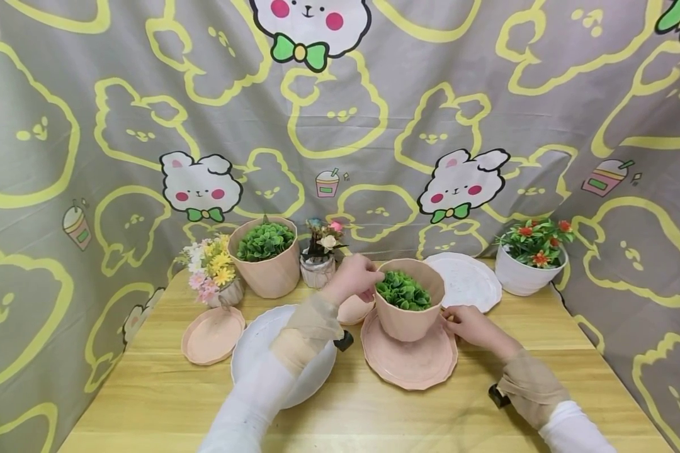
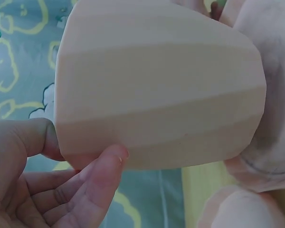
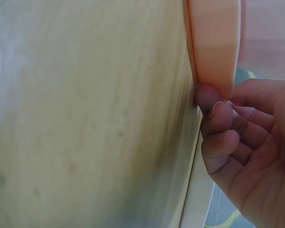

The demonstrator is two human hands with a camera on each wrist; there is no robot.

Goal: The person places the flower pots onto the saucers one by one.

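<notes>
Standing on a scalloped pink saucer (image 1: 409,365), the faceted pink pot (image 1: 408,321) of green leaves was grasped by the left hand (image 1: 354,277); the saucer's rim was pinched by the right hand (image 1: 470,324).

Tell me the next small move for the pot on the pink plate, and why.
Probably nudge the pink pot toward the plate's near edge. It sits toward the far side of the pink plate, bare plate showing in front. The left hand holds its rim; the right hand grips the plate's edge to steady it.
</notes>
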